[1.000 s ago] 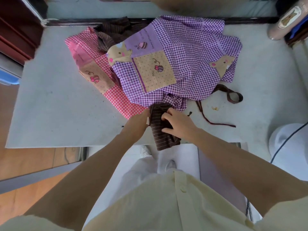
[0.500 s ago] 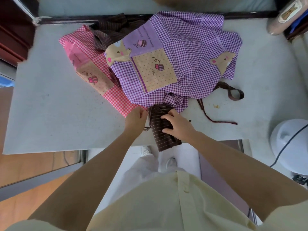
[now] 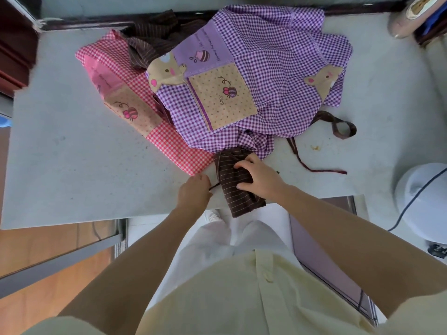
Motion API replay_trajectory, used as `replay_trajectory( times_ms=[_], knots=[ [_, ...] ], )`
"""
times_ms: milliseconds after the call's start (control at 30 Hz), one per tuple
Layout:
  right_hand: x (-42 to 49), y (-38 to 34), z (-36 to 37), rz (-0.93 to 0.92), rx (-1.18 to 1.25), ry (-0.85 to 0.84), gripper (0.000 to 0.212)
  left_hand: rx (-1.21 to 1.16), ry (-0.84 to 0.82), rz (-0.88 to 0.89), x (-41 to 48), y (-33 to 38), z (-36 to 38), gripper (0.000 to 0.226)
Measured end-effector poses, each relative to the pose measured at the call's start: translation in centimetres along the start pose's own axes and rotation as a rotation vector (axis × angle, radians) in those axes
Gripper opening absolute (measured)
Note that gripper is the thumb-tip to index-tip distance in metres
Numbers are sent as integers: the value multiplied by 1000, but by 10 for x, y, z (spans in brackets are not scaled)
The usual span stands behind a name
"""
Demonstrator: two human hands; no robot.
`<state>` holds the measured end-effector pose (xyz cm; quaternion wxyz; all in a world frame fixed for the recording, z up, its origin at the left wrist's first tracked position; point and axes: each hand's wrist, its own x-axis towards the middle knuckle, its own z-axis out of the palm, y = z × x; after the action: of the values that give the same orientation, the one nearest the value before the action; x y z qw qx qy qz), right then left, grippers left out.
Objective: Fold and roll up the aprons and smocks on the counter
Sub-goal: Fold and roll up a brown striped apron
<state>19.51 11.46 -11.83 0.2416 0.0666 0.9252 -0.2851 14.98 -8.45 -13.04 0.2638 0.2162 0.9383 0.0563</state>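
Left hand [image 3: 193,193] drawn back pinching tie [image 3: 214,186], right hand [image 3: 260,178] gripping striped apron [image 3: 238,201], purple smock [image 3: 266,68] heaped just behind

Grey counter [image 3: 72,165], wooden floor [image 3: 48,250]

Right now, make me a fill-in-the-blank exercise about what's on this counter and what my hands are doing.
The right hand grips a rolled striped cloth whose colour is ____.
The pink checked smock lies partly under the ____ checked one.
The beige pocket pictures a ____.
The left hand pinches a thin tie just ____ of that cloth.
Missing: brown, purple, bee, left.
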Motion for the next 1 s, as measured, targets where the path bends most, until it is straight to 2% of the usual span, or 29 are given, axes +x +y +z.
replay_trajectory(
  times_ms=[67,133,267,333,433,533,600,667,767,933,1000],
  knots=[
    [0,1,0,-3,10,-4,54,66,5,22,3,-1,3,22],
    [-1,7,-2,-22,51,-43,54,-5,13,29,3,-4,5,23],
    [-5,30,-10,-71,151,-222,62,-420,-42,-95,0,-10,-5,29],
    [-3,33,-12,-99,78,-246,65,-509,2,-44,-3,-6,-13,26],
    [0,25,-9,-157,-99,-188,67,-509,100,110,-7,9,-21,21],
    [0,21,0,-167,-187,-117,65,-589,153,188,-1,30,-24,23],
    [0,21,3,-167,-202,-80,56,-634,130,179,5,48,-22,27],
    [0,19,5,-168,-198,-61,44,-652,108,78,12,67,-20,29],
    [-1,23,10,-164,-119,-58,47,-727,85,-102,21,81,-11,30],
    [-4,34,-8,-170,173,-122,62,-633,46,-61,23,72,-1,27],
    [-8,37,-18,-170,219,-101,63,-587,37,-61,25,72,0,22]
  ],
)
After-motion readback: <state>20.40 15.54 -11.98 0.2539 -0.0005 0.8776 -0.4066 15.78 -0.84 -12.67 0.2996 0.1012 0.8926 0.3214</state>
